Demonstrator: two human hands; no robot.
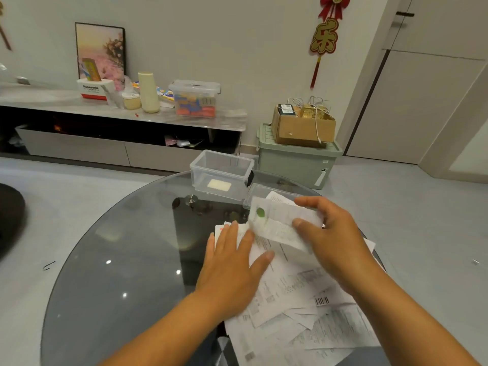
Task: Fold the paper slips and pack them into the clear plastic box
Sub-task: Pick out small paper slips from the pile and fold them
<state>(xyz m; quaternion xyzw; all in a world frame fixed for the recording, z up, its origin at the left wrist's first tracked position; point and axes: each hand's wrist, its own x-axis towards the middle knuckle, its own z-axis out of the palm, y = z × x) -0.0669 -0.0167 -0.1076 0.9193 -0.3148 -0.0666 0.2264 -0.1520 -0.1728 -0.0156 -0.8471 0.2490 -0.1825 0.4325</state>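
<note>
Head cam: left hand (232, 262) lies flat w/ fingers spread, pressing the pile of paper slips (303, 299) on the glass table (111, 260). Right hand (330, 233) pinches one receipt (280, 223), lifted. Clear plastic box (221, 173) sits far, just behind.

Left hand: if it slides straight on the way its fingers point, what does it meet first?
Probably the slip held by the right hand, just past the left hand fingertips. Beyond it is the clear box; depth is unclear.

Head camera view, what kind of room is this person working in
Most likely a home living room. A long low grey media cabinet with household clutter runs along the wall, a red and gold festive hanging ornament decorates the wall, and a round dark glass table holds the papers.
</note>
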